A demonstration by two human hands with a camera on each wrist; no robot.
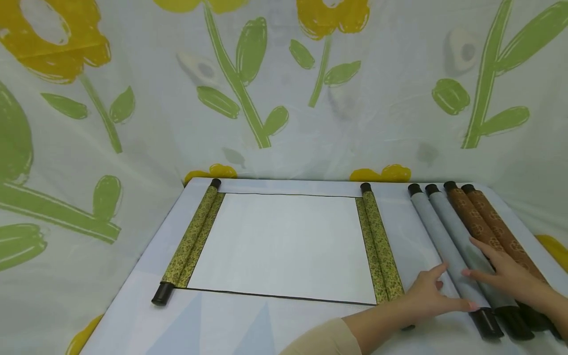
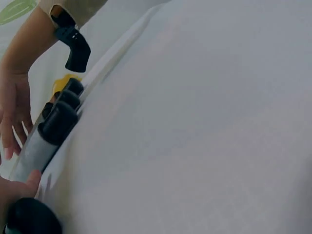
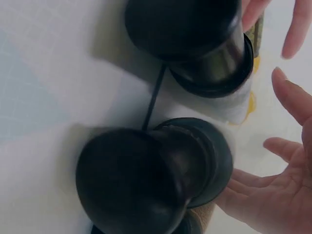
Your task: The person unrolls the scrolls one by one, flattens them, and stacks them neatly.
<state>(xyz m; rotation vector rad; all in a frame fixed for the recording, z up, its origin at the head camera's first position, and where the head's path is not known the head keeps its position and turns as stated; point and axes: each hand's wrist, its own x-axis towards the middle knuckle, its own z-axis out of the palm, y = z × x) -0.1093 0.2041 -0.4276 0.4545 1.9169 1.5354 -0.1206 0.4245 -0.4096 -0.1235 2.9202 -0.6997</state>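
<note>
An unrolled scroll with blank white paper [image 1: 284, 246] lies in the middle of the table, its rollers [image 1: 195, 231] covered in green-gold patterned cloth. To its right lie two rolled grey scrolls [image 1: 437, 236] side by side, black knobs [image 1: 485, 323] at their ends. My left hand [image 1: 432, 298] is at the left grey scroll, thumb and index finger spread along its side. Above the second grey scroll [image 1: 463, 227] is my right hand [image 1: 510, 278], fingers spread and fairly straight. In the right wrist view its palm [image 3: 287, 195] shows beside a large black knob [image 3: 131, 180].
Two brown patterned scrolls [image 1: 501, 227] lie at the right, next to the grey ones. A white cloth with yellow flowers and green leaves [image 1: 248, 84] hangs behind the table. The table cover [image 1: 230, 320] is pale with light blue triangles.
</note>
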